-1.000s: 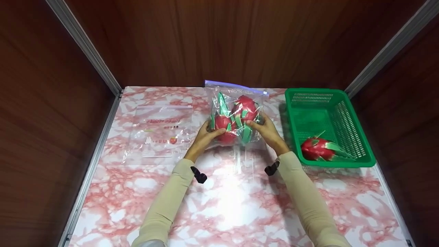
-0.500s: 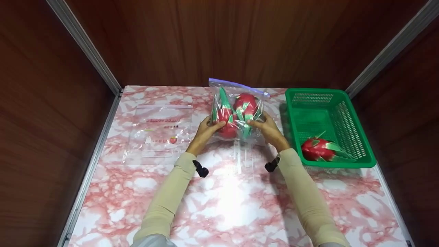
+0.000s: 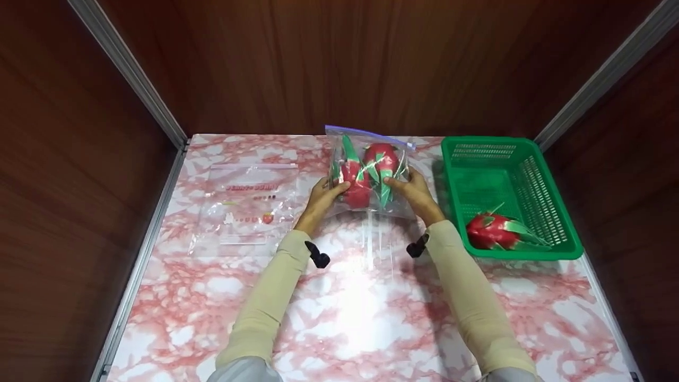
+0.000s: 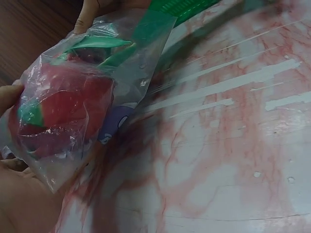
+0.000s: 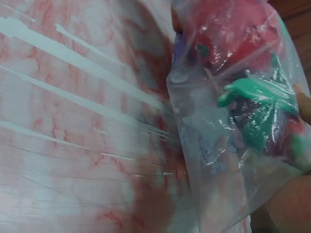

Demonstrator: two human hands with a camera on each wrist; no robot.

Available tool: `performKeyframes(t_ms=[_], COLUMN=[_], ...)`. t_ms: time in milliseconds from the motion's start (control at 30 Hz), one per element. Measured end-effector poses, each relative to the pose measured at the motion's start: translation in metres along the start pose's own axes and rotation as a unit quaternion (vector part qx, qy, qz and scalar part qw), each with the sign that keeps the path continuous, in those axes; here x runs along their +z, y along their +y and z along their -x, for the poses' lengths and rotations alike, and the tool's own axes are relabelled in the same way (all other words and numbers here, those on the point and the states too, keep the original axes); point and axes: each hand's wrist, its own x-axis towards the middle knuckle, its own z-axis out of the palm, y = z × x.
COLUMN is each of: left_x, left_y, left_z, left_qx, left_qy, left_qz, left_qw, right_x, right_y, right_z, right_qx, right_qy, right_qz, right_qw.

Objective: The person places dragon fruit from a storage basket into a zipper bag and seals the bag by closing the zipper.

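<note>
A clear zip bag (image 3: pixel 339 151) with a purple slider strip along its top holds two red dragon fruits with green leaves. The left dragon fruit (image 3: pixel 356 193) lies lower in the bag, the right dragon fruit (image 3: pixel 381 156) a bit higher. My left hand (image 3: pixel 321 200) grips the bag's left side, thumb in front over the fruit. On the opposite side my right hand (image 3: pixel 419 195) grips it the same way. Both wrist views show the plastic (image 4: pixel 63 102) wrinkled tight round the fruit, with the bag's bottom corner (image 5: pixel 214 208) hanging over the table. Fingers behind the bag are mostly hidden.
A flat clear zip bag (image 3: pixel 246 204) with printed pictures lies on the table's left. At the right stands a green basket (image 3: pixel 451 175) with one dragon fruit (image 3: pixel 490 231) inside. Wooden panels (image 3: pixel 360 63) enclose the marbled table (image 3: pixel 223 307) at the back and sides.
Both hands have moved the filled bag slightly up and to the right, keeping their grip. The fruits inside have shifted a little. The flat bag and the basket stay in place.
</note>
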Motion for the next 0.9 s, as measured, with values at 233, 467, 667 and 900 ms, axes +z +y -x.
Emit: performKeyframes(t_ms=[233, 467, 667, 900], left_x=[0.001, 0.001, 0.002, 0.003], left_y=[0.0, 0.001, 0.002, 0.001], left_z=[-0.008, -0.013, -0.022, -0.027], left_qx=[0.007, 0.008, 0.033, 0.029], left_qy=[-0.014, -0.038, -0.035, -0.046], left_qz=[0.033, 0.085, 0.079, 0.089], left_qw=[0.9993, 0.9956, 0.9958, 0.9945], right_x=[-0.003, -0.002, 0.0, 0.003], right_y=[-0.019, -0.036, -0.039, -0.041], right_z=[-0.002, -0.004, -0.012, -0.017], right_qx=[0.017, 0.035, 0.028, 0.034], right_qy=[-0.022, -0.034, -0.029, -0.021], right_qz=[-0.004, 0.022, 0.003, 0.007], right_qw=[1.0, 0.999, 0.999, 0.999])
